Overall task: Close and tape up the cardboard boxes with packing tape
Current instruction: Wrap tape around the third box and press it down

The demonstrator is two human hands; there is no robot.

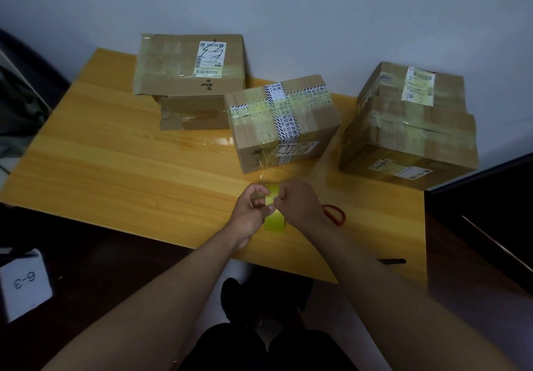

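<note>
Both hands meet at the near edge of the wooden table (115, 151), at 6 o'clock, around a roll of yellowish packing tape (274, 220). The left hand (252, 209) grips the roll with curled fingers; the right hand (300, 202) pinches at the tape on the top of the roll, probably to free its end or tear it. It is better to hold the roll steady and pull slowly and straight, so the strip does not split or stick to itself.

A clear strip seems to run from the roll to the middle box (284, 124), at 12 o'clock. This box is closed and taped in a cross. The stacked boxes at 11 o'clock (190, 65) and the box at 2 o'clock (409, 128) are also closed; their contents are hidden.
</note>
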